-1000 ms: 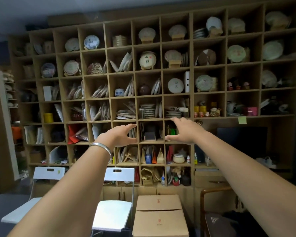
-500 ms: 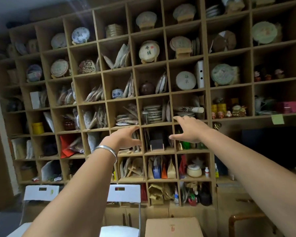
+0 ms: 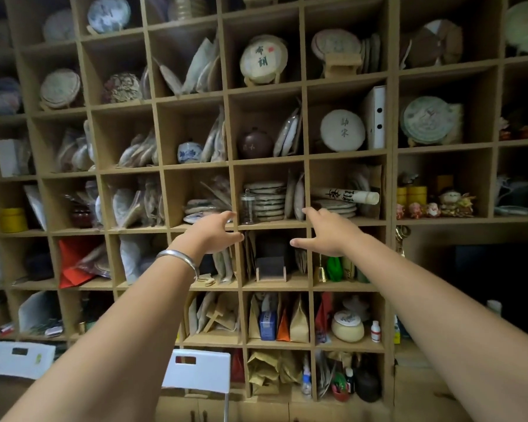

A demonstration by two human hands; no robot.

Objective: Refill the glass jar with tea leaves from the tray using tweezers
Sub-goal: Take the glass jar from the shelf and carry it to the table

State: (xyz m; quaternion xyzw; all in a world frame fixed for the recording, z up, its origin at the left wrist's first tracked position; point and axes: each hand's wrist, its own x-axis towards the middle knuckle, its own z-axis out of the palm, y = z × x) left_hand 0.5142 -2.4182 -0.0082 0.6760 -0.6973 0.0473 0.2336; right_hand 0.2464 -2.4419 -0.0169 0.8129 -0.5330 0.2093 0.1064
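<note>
Shelving unit (image 3: 305, 161): matt light-brown wood or board, faintly grainy
Glass jar (image 3: 247, 207): clear glass, glossy, with a glass stopper
Bangle (image 3: 180, 259) on the left wrist: polished silver-coloured metal, smooth
Round tea cakes (image 3: 342, 130): matt off-white paper wrappers, slightly creased
Dark round pot (image 3: 255, 143): matt brown clay by its look
Small blue-and-white jar (image 3: 189, 152): glazed ceramic, shiny
Standing pouches (image 3: 298, 322): matt brown kraft paper
Chair backs (image 3: 197, 369): smooth white plastic, slight sheen
Yellow tin (image 3: 13, 220): smooth, satin finish
</note>
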